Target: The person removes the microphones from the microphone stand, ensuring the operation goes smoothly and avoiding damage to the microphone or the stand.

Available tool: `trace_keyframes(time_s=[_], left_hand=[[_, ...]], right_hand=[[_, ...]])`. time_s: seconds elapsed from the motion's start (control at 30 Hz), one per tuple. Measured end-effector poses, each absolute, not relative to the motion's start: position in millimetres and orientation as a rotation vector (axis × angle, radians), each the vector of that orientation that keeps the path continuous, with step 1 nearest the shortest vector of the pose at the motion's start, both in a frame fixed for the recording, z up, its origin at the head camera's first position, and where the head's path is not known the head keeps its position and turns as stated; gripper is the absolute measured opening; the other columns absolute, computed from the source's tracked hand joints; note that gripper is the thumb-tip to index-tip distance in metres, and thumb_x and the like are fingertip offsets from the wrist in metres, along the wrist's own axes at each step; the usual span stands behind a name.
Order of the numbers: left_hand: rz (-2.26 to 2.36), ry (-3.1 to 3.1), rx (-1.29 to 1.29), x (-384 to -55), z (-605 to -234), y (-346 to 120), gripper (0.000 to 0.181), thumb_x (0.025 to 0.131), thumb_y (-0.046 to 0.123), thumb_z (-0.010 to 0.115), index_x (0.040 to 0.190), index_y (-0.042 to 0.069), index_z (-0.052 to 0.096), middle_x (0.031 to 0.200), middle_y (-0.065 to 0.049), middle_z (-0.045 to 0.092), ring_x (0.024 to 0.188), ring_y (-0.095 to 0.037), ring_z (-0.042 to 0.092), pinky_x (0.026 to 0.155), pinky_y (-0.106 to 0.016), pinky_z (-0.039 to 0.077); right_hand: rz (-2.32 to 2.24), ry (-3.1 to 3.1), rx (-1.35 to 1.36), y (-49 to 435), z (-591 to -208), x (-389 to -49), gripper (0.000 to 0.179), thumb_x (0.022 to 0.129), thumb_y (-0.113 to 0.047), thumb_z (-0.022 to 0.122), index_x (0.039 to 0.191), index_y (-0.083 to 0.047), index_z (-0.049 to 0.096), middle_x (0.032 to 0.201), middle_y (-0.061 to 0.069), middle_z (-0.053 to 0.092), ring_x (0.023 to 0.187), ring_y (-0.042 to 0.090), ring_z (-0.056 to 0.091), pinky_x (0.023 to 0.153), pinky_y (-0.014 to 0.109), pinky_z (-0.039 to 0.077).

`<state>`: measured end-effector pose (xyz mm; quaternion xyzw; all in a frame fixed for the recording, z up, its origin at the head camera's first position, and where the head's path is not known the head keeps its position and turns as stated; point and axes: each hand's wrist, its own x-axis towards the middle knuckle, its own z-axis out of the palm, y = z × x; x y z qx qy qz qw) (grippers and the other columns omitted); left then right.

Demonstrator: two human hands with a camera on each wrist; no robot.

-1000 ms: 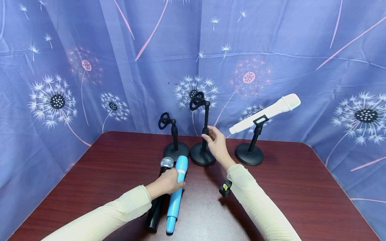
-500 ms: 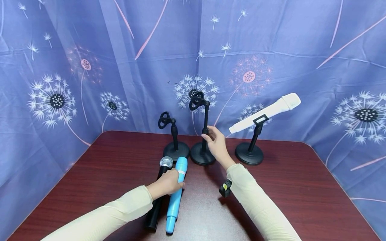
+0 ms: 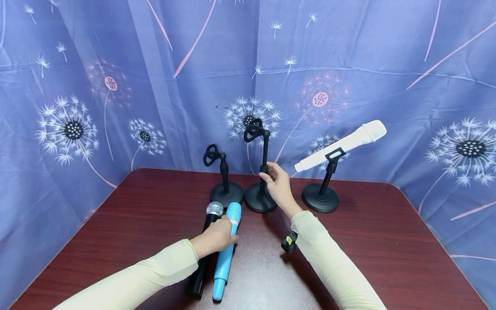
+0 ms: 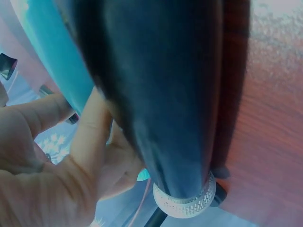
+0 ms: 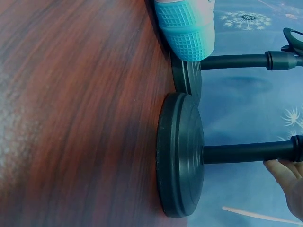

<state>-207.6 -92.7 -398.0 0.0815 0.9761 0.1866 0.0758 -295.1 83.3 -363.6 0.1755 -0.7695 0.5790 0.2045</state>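
Note:
My left hand (image 3: pixel 214 236) grips a blue microphone (image 3: pixel 223 266) near its upper end, with the thumb on its right side. Just left of it, partly hidden under the hand and sleeve, lies a black microphone (image 3: pixel 199 275) with a silver mesh head. The left wrist view has the black microphone (image 4: pixel 151 94) large in front, and fingers against the blue one (image 4: pixel 61 56) behind. My right hand (image 3: pixel 280 186) pinches the pole of the tall middle microphone stand (image 3: pixel 261 199) at its collar. This stand's round base (image 5: pixel 180 156) stands flat on the table, its clip holding nothing.
A shorter black stand (image 3: pixel 226 193) with a bare clip stands left of the middle one. On the right, another stand (image 3: pixel 320 198) carries a white microphone (image 3: pixel 341 146) at a slant. The dark red table (image 3: pixel 372 241) ends at a blue dandelion-print curtain (image 3: pixel 186 107).
The blue microphone's head has shifted slightly toward the near side with my left hand. My right hand and the middle stand have stayed in place.

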Motion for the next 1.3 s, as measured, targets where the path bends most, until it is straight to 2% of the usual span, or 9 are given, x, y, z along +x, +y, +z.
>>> trace_keyframes(time_s=[0.17,0.4,0.6,0.83,1.1,1.3], left_hand=[[0.548,2.939,0.233,-206.8,-397.5,-91.8,0.069,0.085,0.021,0.074,0.127,-0.022,0.040,0.109,-0.032,0.058,0.097,-0.046,0.061,0.082,-0.047,0.052],[0.512,3.029,0.377,-202.7,-394.4,-91.7,0.053,0.081,0.015,0.076,0.112,-0.019,0.048,0.092,-0.025,0.057,0.081,-0.041,0.063,0.072,-0.045,0.054],[0.490,3.076,0.433,-201.9,-391.6,-90.1,0.049,0.079,0.009,0.077,0.108,-0.017,0.047,0.085,-0.021,0.054,0.075,-0.038,0.064,0.064,-0.041,0.055],[0.467,3.121,0.437,-204.4,-389.1,-88.1,0.056,0.079,0.009,0.078,0.113,-0.020,0.045,0.091,-0.027,0.055,0.075,-0.039,0.065,0.064,-0.041,0.056],[0.510,3.163,0.478,-214.7,-369.7,-86.3,0.049,0.082,0.010,0.074,0.111,-0.017,0.047,0.091,-0.027,0.057,0.076,-0.037,0.064,0.063,-0.042,0.055],[0.662,3.146,0.341,-230.1,-336.9,-85.4,0.050,0.090,0.018,0.067,0.126,-0.009,0.045,0.108,-0.026,0.058,0.092,-0.041,0.063,0.076,-0.049,0.053]], right_hand=[[1.613,-2.146,0.492,83.5,-364.9,-296.0,0.030,0.087,0.008,0.064,0.116,0.015,0.057,0.101,0.031,0.063,0.095,0.043,0.063,0.085,0.051,0.049],[1.617,-2.126,0.478,87.2,-388.8,-318.7,0.031,0.087,0.005,0.066,0.116,0.011,0.059,0.101,0.028,0.065,0.094,0.041,0.064,0.085,0.051,0.049],[1.603,-2.148,0.441,89.3,-397.6,-327.0,0.032,0.088,-0.001,0.068,0.119,0.006,0.060,0.102,0.023,0.066,0.096,0.034,0.065,0.086,0.047,0.051],[1.597,-2.174,0.424,89.0,-397.1,-326.9,0.034,0.088,-0.001,0.067,0.121,0.005,0.059,0.103,0.021,0.066,0.097,0.033,0.065,0.087,0.045,0.051],[1.618,-2.171,0.438,86.1,-386.3,-316.1,0.034,0.088,0.002,0.066,0.120,0.010,0.058,0.104,0.026,0.064,0.098,0.038,0.064,0.087,0.048,0.050],[1.598,-2.171,0.468,83.5,-371.5,-303.1,0.033,0.088,0.006,0.063,0.119,0.016,0.055,0.103,0.032,0.062,0.097,0.043,0.062,0.087,0.049,0.050]])
